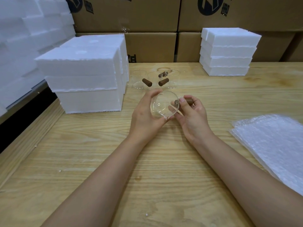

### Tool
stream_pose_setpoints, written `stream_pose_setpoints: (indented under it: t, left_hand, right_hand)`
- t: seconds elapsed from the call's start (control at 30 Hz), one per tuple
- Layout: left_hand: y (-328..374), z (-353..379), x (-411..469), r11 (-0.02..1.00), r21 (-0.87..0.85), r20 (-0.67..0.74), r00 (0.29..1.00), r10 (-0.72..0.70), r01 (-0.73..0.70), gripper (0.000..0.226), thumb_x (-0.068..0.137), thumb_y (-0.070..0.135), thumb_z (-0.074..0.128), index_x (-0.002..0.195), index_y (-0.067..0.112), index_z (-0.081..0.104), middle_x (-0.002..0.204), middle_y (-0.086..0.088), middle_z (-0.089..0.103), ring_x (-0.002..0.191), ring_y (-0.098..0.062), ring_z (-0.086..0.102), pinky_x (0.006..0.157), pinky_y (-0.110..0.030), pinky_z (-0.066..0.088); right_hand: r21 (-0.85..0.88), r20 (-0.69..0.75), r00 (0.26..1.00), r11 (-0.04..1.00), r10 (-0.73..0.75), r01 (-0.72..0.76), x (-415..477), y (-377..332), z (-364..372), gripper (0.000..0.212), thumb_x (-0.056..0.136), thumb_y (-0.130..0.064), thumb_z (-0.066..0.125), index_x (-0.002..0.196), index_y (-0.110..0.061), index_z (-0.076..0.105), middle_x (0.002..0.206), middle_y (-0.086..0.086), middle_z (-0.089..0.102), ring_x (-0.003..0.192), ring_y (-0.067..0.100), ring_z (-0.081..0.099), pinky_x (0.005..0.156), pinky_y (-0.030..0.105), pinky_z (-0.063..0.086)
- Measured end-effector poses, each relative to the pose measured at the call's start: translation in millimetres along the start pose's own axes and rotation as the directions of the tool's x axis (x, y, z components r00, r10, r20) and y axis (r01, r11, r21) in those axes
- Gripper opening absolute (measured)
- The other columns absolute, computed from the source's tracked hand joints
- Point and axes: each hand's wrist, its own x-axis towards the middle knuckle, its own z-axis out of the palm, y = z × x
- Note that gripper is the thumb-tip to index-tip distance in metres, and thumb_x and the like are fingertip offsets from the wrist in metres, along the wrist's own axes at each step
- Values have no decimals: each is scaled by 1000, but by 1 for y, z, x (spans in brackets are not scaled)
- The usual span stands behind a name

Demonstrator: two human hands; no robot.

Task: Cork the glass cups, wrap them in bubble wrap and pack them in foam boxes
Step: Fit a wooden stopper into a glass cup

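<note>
Both forearms are stretched forward; a glass cup (161, 106) is gripped by the left hand (144, 113), a cork (189, 101) is pinched in the right hand (193, 117).

Light was bright, even & diffuse, seemingly from above, w/ only faint soft shadows on the table (98, 161) below the glass cup (161, 110), which carried small glints. The white foam boxes (82, 63) at left were nearly blown out w/ little surface detail, & the bubble wrap (275, 145) showed mild glare. Centre focus was crisp on cup & cork (188, 101), but wide-angle distortion bent the cardboard boxes (147, 15) & table edges, and corners looked softer.
</note>
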Motion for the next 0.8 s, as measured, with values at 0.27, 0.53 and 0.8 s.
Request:
stream_pose_setpoints:
  t: [0.27, 0.53, 0.8]
  left_hand:
    - [2, 0, 0, 999, -19, 5, 999, -43, 43, 73, 63, 35, 88, 126, 22, 52, 114, 24, 56, 105, -1, 56, 87, -15, 45]
    - [-1, 2, 0, 986, -96, -18, 990, -137, 135, 72, 59, 33, 91, 117, 26, 48, 108, 17, 63, 104, 2, 60, 85, -25, 53]
    - [-5, 4, 2, 978, -135, -12, 987, -160, 157, 74, 57, 25, 93, 105, 38, 38, 110, 15, 57, 112, 3, 55, 84, -16, 50]
  right_hand:
    - [-94, -33, 997, 994, -65, 61, 0, 2, 1, 10, 95, -6, 53, 91, -13, 47, 83, 0, 54, 76, 16, 57, 74, 32, 52]
    - [-150, 18, 986, 975, -164, 165, -2, 1, 0, 15, 91, -5, 59, 89, -15, 48, 74, -5, 53, 67, 10, 54, 72, 28, 49]
    - [-83, 114, 977, 978, -179, 189, -2, -4, -2, 19, 88, 2, 60, 88, -14, 50, 68, -6, 53, 74, 14, 55, 77, 32, 44]
